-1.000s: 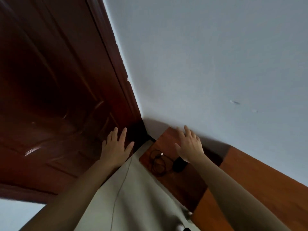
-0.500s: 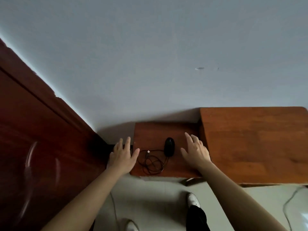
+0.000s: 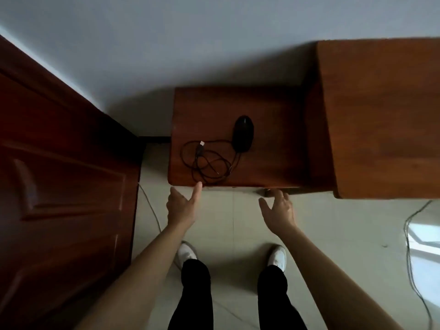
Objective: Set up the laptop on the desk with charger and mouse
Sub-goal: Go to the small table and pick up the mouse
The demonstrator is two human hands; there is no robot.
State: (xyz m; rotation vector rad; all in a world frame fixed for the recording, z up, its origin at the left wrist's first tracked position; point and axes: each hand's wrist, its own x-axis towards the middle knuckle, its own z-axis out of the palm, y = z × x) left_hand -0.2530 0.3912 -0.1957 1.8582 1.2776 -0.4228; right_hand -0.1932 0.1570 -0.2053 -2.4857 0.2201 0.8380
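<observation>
Mouse (image 3: 242, 134) (cable coiled) lies beyond both released hands, left (image 3: 182, 206) and right (image 3: 279, 209).

The low tabletop (image 3: 273, 129) is seen to be of dark reddish wood, smooth with a dull sheen. The mouse (image 3: 242, 134) is made of black, slightly glossy plastic, its cable (image 3: 209, 163) thin and matt. The door (image 3: 62, 163) is finished in polished dark wood. The floor (image 3: 238, 225) is laid with pale, smooth tile.

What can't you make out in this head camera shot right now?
- Laptop and charger: neither is in the head view.
- Desk: right part cut off by the frame edge.
- Floor cable: runs out of frame.
- Right hand: fingertips hidden under the low table edge.
</observation>
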